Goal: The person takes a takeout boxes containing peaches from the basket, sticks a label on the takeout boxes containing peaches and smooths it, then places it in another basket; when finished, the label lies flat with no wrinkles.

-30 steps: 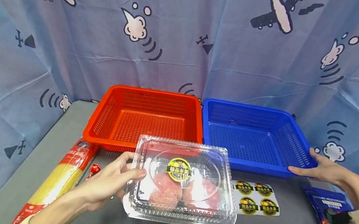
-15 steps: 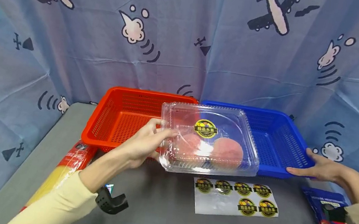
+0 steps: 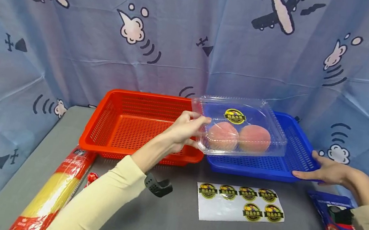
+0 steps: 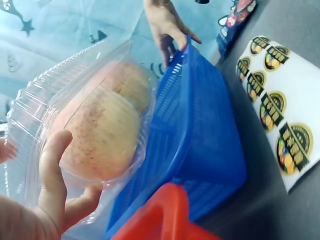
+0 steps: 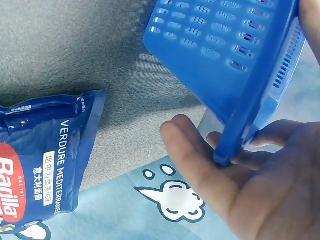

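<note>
My left hand (image 3: 186,130) grips the left side of a clear plastic clamshell box (image 3: 203,105), thumb on top. Two peaches (image 3: 254,138) show inside it, and a round yellow-and-black label (image 3: 235,116) sits on the lid. Held above the blue basket (image 3: 250,171), the box is slightly tilted. At that basket's right front corner, my right hand (image 3: 329,171) holds the rim between thumb and fingers. The right wrist view shows the fingers (image 5: 192,155) around the blue corner. Part of the basket is hidden behind the box.
Left of the blue basket stands a red basket (image 3: 141,157). A sheet of round stickers (image 3: 217,211) lies in front. A pack of spaghetti (image 3: 53,195) and a red-wrapped item (image 3: 92,177) lie at left. A blue Barilla sauce pouch (image 3: 333,225) lies at right, partly behind my sleeve.
My left hand has carried the box of peaches away from me and to the right, from in front of the baskets to above the blue one. The right hand stays on the rim.
</note>
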A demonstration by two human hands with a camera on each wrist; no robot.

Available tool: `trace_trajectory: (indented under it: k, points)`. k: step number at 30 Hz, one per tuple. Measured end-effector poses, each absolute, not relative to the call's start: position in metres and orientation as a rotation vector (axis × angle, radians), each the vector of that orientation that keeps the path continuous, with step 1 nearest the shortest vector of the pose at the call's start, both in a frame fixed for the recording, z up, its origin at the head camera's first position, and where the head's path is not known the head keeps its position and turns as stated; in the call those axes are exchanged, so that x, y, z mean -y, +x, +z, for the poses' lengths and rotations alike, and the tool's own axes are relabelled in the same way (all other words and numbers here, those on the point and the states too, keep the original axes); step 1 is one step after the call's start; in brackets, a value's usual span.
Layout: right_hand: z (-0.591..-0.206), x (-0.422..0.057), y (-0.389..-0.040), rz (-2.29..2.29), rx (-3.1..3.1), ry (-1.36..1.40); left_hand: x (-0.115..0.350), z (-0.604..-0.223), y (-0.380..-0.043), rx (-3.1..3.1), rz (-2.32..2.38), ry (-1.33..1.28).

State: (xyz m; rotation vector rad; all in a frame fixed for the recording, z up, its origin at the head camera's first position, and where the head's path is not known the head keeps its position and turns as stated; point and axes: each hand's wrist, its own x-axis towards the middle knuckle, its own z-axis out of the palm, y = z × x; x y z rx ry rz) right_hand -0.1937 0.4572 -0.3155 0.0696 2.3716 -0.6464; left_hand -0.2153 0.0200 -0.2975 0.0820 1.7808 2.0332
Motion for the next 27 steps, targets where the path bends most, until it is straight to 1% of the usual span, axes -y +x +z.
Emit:
trace_trajectory:
  k: [7,14,23,27]
  points:
    - [-0.316,-0.459,-0.194,-0.675,-2.347,0.096,-0.056,-0.305,-0.222,-1.830,2.011,0.036]
    - [-0.318,-0.458,-0.194,-0.684,-2.361,0.076,-0.079,-0.316,-0.223,-1.938,1.934,-0.011]
    - [-0.318,-0.458,-0.193,-0.665,-2.382,0.063,-0.091,-0.321,-0.224,-2.164,1.720,0.067]
    - [-0.318,-0.459,-0.193,-0.661,-2.387,0.061,-0.091,-0.318,-0.222,-2.435,1.409,0.206]
